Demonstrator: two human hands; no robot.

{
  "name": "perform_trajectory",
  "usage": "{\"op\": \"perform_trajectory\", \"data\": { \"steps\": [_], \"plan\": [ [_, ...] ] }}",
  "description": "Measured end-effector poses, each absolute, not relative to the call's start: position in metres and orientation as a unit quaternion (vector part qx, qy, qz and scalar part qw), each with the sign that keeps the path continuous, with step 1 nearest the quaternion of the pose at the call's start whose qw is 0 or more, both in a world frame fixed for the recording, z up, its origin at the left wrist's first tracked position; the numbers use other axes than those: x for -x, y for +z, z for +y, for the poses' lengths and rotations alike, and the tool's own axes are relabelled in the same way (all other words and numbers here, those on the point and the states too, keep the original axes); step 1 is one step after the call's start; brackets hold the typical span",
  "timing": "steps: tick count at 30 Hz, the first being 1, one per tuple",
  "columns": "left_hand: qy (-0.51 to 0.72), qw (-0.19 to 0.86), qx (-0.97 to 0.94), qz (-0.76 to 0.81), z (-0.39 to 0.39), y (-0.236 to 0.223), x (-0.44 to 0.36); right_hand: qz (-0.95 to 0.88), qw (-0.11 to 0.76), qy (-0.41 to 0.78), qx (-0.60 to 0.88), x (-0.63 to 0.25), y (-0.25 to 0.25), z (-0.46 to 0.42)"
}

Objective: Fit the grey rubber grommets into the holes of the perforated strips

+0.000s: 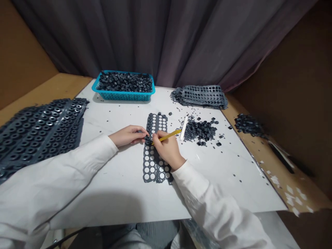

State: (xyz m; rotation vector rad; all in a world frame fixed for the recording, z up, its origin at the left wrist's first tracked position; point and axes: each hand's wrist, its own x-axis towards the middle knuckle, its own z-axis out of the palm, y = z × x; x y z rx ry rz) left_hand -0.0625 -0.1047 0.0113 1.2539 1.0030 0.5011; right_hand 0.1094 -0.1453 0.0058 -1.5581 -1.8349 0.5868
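Note:
A dark rubber sheet (153,166) with rows of round holes lies on the white board; white shows through many of the holes, while the far left rows still carry dark ring-shaped pieces. My right hand (167,148) is closed around a thin yellow stick-like tool (169,135), its tip down on the middle of the sheet. At the sheet's left edge, my left hand (131,135) has thumb and forefinger brought together. Whatever sits between those fingertips is too small to make out.
A blue basket (124,95) full of small dark pieces stands at the back. Stacked ringed sheets (46,128) lie left, holed sheets (203,97) back right. Right of my hand are a white bar (184,128) and a pile of dark bits (201,130). A black-handled tool (281,157) lies farther right.

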Motion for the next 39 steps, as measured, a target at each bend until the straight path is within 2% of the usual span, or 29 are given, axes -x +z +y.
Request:
{"op": "perform_trajectory", "data": {
  "steps": [4,8,10,15,20,23,28,33,37,39],
  "plan": [
    [0.247,0.687,-0.526,0.436,-0.103,0.006,0.064,-0.729,0.282,0.175,0.599,-0.110,0.012,-0.144],
    [0.243,0.664,-0.560,0.432,-0.105,0.007,0.063,-0.745,0.267,0.158,0.590,-0.111,0.013,-0.143],
    [0.227,0.609,-0.621,0.437,-0.105,0.008,0.062,-0.751,0.268,0.154,0.583,-0.111,0.011,-0.143],
    [0.205,0.387,-0.795,0.420,-0.107,0.009,0.063,-0.752,0.288,0.164,0.570,-0.114,0.003,-0.142],
    [0.170,0.282,-0.878,0.348,-0.109,0.009,0.063,-0.749,0.304,0.182,0.560,-0.116,0.000,-0.141],
    [0.147,0.254,-0.902,0.318,-0.109,0.009,0.060,-0.746,0.305,0.193,0.559,-0.115,0.001,-0.141],
    [0.127,0.277,-0.909,0.284,-0.103,0.013,0.059,-0.749,0.301,0.192,0.558,-0.115,0.003,-0.141],
    [0.320,0.357,-0.744,0.465,-0.091,0.035,0.072,-0.748,0.303,0.196,0.558,-0.115,0.001,-0.141],
    [0.345,0.477,-0.639,0.496,-0.078,0.044,0.084,-0.726,0.340,0.247,0.545,-0.117,0.000,-0.142],
    [0.370,0.501,-0.593,0.511,-0.068,0.046,0.095,-0.699,0.380,0.286,0.534,-0.119,-0.001,-0.144]
  ]
}}
